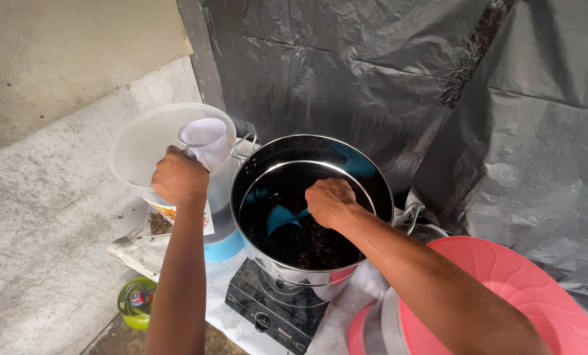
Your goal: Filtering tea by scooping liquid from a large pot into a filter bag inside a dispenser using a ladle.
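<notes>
L hand [179,177] grips jug [206,140]; R hand [330,200] in pot [307,273] (steel).

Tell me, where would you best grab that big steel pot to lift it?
By its two side loop handles, one hand from each side: left handle, right handle of the steel pot. It is wide, dark liquid fills it, and the rim offers no hold.

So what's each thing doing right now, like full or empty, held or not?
Pot: on the stove, lid off, dark liquid inside.
Scoop: blue, dipped in the pot, held by the right hand.
Jug: held by the left hand over the white bucket, looks empty.
Bucket: open, looks empty.
Stove: under the pot; flame not visible.
Pink lid: resting on a container.
</notes>
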